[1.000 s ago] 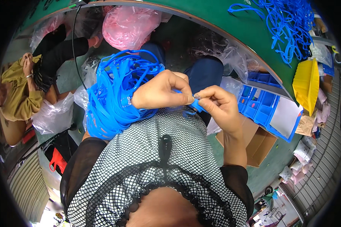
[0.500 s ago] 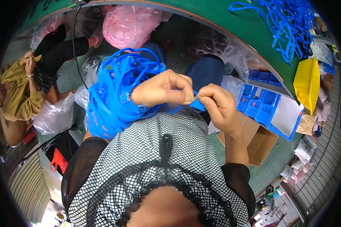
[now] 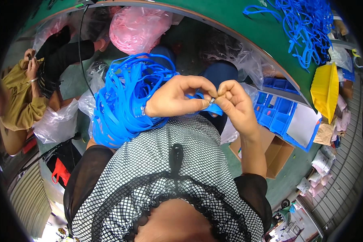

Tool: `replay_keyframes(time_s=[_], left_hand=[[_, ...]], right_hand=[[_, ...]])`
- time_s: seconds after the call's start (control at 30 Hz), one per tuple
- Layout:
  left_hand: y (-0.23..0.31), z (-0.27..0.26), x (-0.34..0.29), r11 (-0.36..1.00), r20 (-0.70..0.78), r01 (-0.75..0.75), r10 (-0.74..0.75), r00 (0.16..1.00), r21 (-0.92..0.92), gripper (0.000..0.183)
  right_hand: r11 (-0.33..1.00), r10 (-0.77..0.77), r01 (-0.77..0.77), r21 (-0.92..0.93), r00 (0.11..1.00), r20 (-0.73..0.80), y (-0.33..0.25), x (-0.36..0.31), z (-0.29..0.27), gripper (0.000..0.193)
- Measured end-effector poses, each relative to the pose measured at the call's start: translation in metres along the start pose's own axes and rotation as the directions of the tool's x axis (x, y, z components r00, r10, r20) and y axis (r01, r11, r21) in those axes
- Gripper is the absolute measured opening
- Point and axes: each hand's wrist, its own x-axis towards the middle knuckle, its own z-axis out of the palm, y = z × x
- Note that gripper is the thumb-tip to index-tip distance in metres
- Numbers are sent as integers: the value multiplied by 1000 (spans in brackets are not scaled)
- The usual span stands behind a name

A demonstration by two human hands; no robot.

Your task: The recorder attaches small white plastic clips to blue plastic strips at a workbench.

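Note:
A thick bundle of blue straps (image 3: 119, 111) is looped around my left forearm and hangs at the wrist. Between my hands, above my lap, is one blue strap (image 3: 214, 109) with a small shiny fitting on it, perhaps a buckle. My left hand (image 3: 183, 96) pinches this fitting from the left with thumb and forefinger. From the right, the thumb and forefinger of my right hand (image 3: 237, 105) close on the same strap end, its other fingers curled. The fingertips almost meet and partly hide the fitting.
Ahead curves a green table (image 3: 226, 20) with a heap of blue straps (image 3: 302, 30). To the right are a yellow bin (image 3: 325, 92), a blue compartment tray (image 3: 276, 111) and a cardboard box (image 3: 279, 155). A pink-filled plastic bag (image 3: 140, 28) lies below the table. Another person (image 3: 20, 92) sits left.
Both hands have shifted slightly right. My right hand has turned and its fingers have lifted, so the shiny fitting and strap end show more.

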Motion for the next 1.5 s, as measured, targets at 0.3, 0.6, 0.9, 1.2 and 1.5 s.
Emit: replay_keyframes(time_s=[0.3,0.6,0.9,1.2,1.5], left_hand=[[-17,-6,5,815,5,-334,377,926,474,22],[2,-4,1,600,70,-350,439,896,720,24],[-14,-1,6,890,-181,-224,315,932,397,20],[-29,-3,8,937,-253,-186,264,931,296,19],[-15,-4,7,953,-217,27,41,975,301,20]], right_hand=[[903,301,-247,-351,948,107,-17,5,-11,16],[941,292,-270,-204,952,89,-17,8,-13,13],[652,-345,272,-708,938,44,-17,12,2,7],[503,-505,330,-799,862,38,9,24,0,5],[459,-527,355,-814,847,72,-1,19,7,6]])
